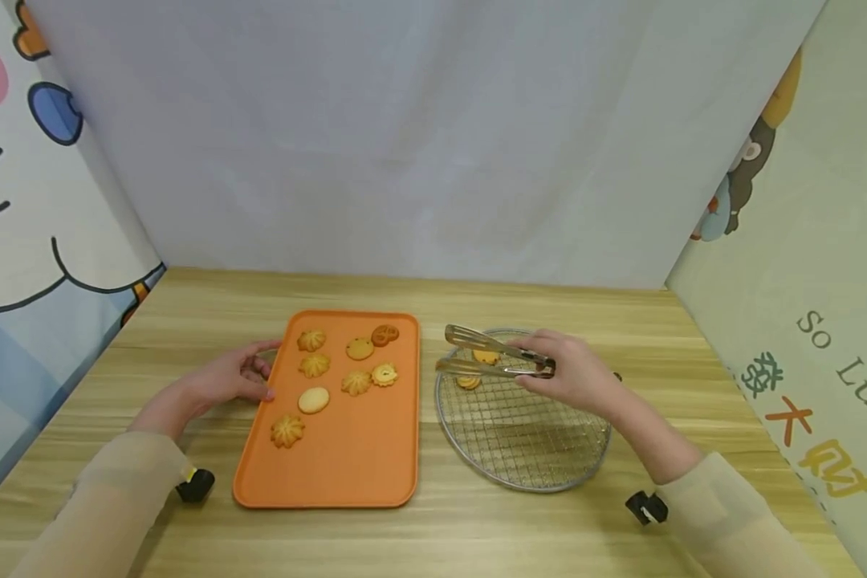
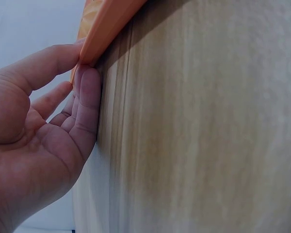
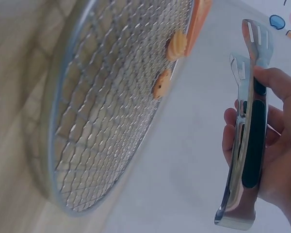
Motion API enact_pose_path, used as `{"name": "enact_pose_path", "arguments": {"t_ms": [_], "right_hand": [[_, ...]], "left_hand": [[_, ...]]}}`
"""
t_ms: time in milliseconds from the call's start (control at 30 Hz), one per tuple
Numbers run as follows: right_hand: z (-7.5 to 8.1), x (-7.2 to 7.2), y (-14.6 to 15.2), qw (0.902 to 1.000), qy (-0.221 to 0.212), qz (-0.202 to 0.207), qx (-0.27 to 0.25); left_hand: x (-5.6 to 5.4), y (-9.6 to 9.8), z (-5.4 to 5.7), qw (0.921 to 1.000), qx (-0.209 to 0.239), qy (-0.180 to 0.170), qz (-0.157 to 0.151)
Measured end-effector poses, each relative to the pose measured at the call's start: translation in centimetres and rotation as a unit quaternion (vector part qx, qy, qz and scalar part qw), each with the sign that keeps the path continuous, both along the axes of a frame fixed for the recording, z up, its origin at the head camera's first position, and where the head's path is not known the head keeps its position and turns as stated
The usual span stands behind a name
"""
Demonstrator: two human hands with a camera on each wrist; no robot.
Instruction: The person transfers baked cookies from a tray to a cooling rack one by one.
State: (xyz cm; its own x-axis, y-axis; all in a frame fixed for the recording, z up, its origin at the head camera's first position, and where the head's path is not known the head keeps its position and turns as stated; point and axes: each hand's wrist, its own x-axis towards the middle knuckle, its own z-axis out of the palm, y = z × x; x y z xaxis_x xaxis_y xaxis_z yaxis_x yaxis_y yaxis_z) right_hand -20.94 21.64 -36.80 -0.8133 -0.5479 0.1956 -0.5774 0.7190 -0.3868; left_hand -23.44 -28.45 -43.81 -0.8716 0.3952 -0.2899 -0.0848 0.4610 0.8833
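Note:
My left hand [image 1: 217, 384] pinches the left rim of an orange tray [image 1: 354, 474], thumb over the edge and fingers against its side in the left wrist view [image 2: 43, 111]. On the tray lie several cookies: swirled ones [image 1: 287, 431], a smooth oval one [image 1: 314, 400] and a brown pretzel-shaped one [image 1: 385, 335]. My right hand [image 1: 574, 371] grips metal tongs [image 3: 254, 141] with dark grip pads, raised over the round wire rack [image 1: 527, 433]. The tongs' slotted tips stand apart with nothing between them. Beneath them on the rack sit a ridged cookie [image 1: 468, 383] and a dotted cookie [image 1: 486, 356].
Tray and rack stand side by side on a wood-grain table [image 1: 433, 538], a narrow strip between them. A pale curtain [image 1: 405, 144] hangs behind the table. Printed panels flank it: a cartoon one [image 1: 65, 201] left, a lettered one [image 1: 802, 337] right.

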Motion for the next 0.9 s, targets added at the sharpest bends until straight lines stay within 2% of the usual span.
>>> {"name": "enact_pose_path", "arguments": {"t_ms": [300,667,900], "right_hand": [[1.1,0.9,-1.8,0.9996,0.028,0.002,-0.009],[1.9,1.9,-4.4,0.9968,0.051,0.04,-0.048],[1.9,2.3,-6.3,0.9929,0.087,0.065,-0.05]], "left_hand": [[0.0,0.0,0.0,0.9999,0.009,0.003,-0.006],[-0.1,-0.2,-0.6,1.0,0.006,0.003,-0.001],[-0.2,-0.1,-0.6,0.9999,0.012,0.007,-0.007]]}}
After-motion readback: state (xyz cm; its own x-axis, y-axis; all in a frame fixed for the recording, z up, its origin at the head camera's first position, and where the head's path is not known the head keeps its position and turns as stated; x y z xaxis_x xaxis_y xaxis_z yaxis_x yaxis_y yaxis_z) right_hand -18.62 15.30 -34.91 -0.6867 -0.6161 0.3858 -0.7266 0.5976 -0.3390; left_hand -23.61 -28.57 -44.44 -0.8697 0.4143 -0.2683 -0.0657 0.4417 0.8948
